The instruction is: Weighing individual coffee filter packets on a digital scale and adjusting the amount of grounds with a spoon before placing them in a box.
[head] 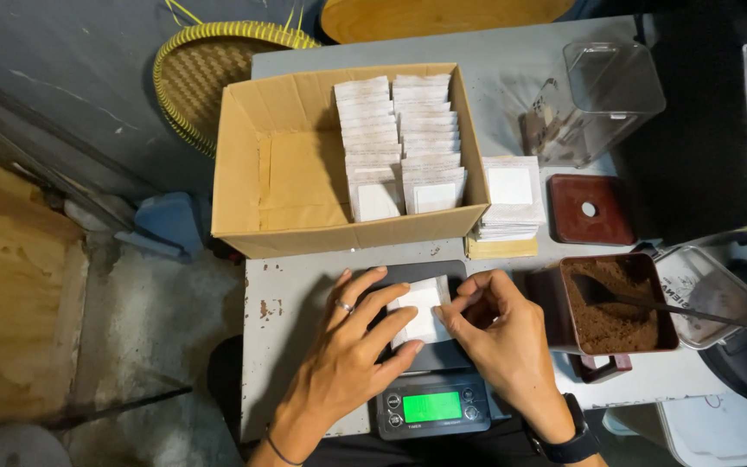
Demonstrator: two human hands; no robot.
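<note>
Both of my hands rest over a small digital scale (431, 405) with a green lit display. Between them lies a small white paper sachet (423, 310) on the scale's dark platform. My left hand (352, 346), with a ring on one finger, lays its fingertips on the sachet's left edge. My right hand (496, 333) pinches the sachet's right edge with thumb and fingers. A black watch sits on my right wrist.
Behind the scale stands an open cardboard box (278, 173) with two rows of white sachets (399, 138). A stack of flat sachets (510, 195) lies to its right. A brown tub of ground brown powder (616, 303) holds a spoon. A clear plastic container (594, 99) and a woven basket (196, 73) sit farther back.
</note>
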